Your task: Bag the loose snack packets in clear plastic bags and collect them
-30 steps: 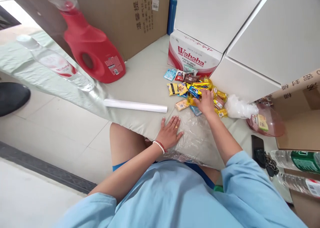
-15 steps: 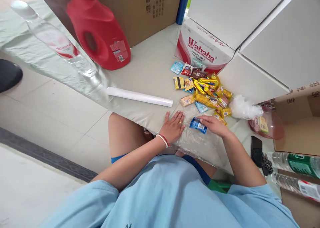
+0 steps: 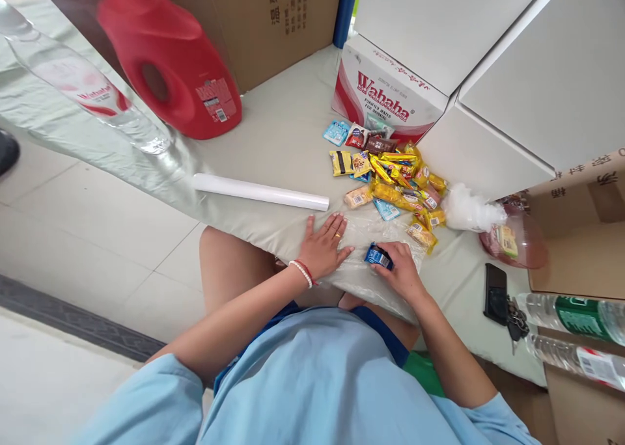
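My left hand (image 3: 323, 246) lies flat with its fingers spread, pressing on the edge of a clear plastic bag (image 3: 364, 282). In my right hand (image 3: 401, 269) a small blue snack packet (image 3: 378, 256) is gripped between thumb and fingers, just over the bag. Beyond the bag is a pile of small wrapped snacks (image 3: 398, 194), mostly yellow, with a beige packet (image 3: 359, 197) and a light blue packet (image 3: 387, 209) at its near side. A white paper roll (image 3: 261, 192) lies to the left of the pile.
A red detergent jug (image 3: 195, 74) and a water bottle (image 3: 88, 84) stand at the left. Behind the snacks is a Wahaha carton (image 3: 385, 94). On the right are crumpled white plastic (image 3: 471, 209), a reddish bowl (image 3: 530, 240), a phone (image 3: 495, 292), keys (image 3: 516, 318) and bottles (image 3: 581, 315).
My right hand has turned and drawn slightly nearer with the blue packet, its grip now more wrapped around it. My left hand stays flat on the bag. The whole view has shifted a little.
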Tool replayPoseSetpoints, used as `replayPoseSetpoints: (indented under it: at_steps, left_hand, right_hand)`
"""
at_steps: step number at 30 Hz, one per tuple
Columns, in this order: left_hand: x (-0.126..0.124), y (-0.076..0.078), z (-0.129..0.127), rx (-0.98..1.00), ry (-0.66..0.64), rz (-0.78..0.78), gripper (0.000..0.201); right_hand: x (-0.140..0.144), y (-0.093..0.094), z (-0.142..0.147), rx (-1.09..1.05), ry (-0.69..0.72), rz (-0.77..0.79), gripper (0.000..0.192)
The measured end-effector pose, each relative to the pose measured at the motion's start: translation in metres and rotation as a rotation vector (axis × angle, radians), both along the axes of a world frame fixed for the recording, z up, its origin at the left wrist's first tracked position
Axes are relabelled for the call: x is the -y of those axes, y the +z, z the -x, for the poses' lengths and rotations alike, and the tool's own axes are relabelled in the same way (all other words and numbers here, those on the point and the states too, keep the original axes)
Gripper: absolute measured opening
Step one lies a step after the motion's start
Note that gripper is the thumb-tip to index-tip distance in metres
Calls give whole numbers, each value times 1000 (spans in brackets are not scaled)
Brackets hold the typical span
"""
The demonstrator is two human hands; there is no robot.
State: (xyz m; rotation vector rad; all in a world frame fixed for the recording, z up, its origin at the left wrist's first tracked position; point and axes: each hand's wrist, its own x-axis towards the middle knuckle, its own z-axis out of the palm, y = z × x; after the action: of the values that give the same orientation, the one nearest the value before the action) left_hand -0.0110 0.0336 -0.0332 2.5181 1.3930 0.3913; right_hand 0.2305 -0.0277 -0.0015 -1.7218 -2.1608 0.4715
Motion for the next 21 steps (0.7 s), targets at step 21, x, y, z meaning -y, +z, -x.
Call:
replayPoseSetpoints:
  at_steps: [21]
  left_hand:
    - [-3, 4, 10, 78, -11, 69, 66]
  right_hand:
    - [-270, 49, 48, 666, 240, -110, 47]
